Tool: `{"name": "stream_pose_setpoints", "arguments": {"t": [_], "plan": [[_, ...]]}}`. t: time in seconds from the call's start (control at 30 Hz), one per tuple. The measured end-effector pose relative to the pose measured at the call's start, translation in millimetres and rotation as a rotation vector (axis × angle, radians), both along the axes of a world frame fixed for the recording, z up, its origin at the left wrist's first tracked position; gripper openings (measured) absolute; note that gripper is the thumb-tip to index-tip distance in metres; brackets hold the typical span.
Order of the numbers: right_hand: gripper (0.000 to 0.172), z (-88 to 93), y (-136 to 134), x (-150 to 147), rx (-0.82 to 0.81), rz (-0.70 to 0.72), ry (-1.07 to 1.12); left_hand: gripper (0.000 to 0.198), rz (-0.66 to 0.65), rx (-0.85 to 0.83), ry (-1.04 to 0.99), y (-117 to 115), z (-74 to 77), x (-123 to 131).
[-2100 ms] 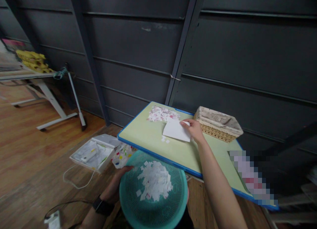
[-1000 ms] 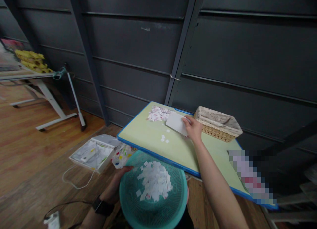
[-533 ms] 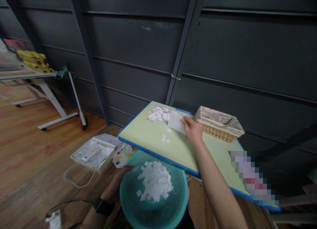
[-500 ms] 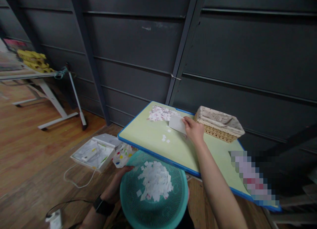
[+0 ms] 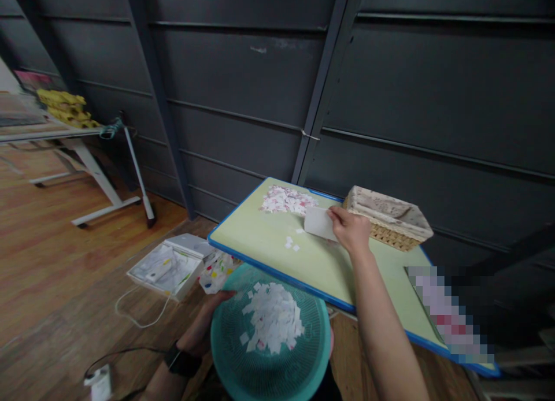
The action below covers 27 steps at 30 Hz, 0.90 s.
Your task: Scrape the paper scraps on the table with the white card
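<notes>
My right hand (image 5: pixel 352 227) pinches a white card (image 5: pixel 318 223) by its right end, holding it low over the pale green tabletop (image 5: pixel 260 233) with the blue edge. A heap of small paper pieces (image 5: pixel 288 199) lies behind the card, and a few loose white squares (image 5: pixel 291 244) are on the surface in front. Below the table edge, my left hand (image 5: pixel 212 311) grips the left rim of a teal plastic colander (image 5: pixel 310 355). Inside it sits a pile of white paper squares (image 5: pixel 275 317). The colander hides part of my left fingers.
A lined wicker basket (image 5: pixel 396 236) stands at the table's back right, with a blurred-out sheet (image 5: pixel 451 314) at the right end. An opened white box (image 5: pixel 167 271) with a cable and a colourful plastic bag (image 5: pixel 217 274) lie at left. Dark metal panels (image 5: pixel 243 71) rise behind.
My right hand has drawn the card a little to the right, away from the paper heap. My left hand and the colander have stayed nearly still.
</notes>
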State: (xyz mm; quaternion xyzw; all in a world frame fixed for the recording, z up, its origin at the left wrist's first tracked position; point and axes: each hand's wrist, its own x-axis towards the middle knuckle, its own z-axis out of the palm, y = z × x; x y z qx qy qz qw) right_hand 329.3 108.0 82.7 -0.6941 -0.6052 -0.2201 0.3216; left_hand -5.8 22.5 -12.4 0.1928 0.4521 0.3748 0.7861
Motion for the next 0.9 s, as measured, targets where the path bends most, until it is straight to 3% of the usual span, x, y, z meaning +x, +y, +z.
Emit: {"name": "stream_pose_setpoints", "arguments": {"t": [0.17,0.3,0.57,0.73,0.9], "plan": [[0.034,-0.2,2.0,1.8,0.019,0.024,0.118,0.008,0.001,0.000,-0.001,0.4,-2.5,-0.1],[0.033,-1.6,5.3,4.0,-0.030,0.096,0.232,0.018,-0.005,-0.016,-0.001,-0.5,-1.1,-0.2],[0.035,-0.1,8.9,2.9,-0.005,0.244,0.497,0.010,-0.002,-0.020,-0.003,0.5,0.0,-0.6],[0.036,-4.9,12.1,-1.8,-0.099,0.362,0.531,0.014,-0.007,-0.008,-0.010,0.2,-0.6,-0.1],[0.039,-5.3,13.1,-2.0,-0.069,0.371,0.564,0.024,0.000,-0.004,0.026,-0.5,0.6,0.3]]}}
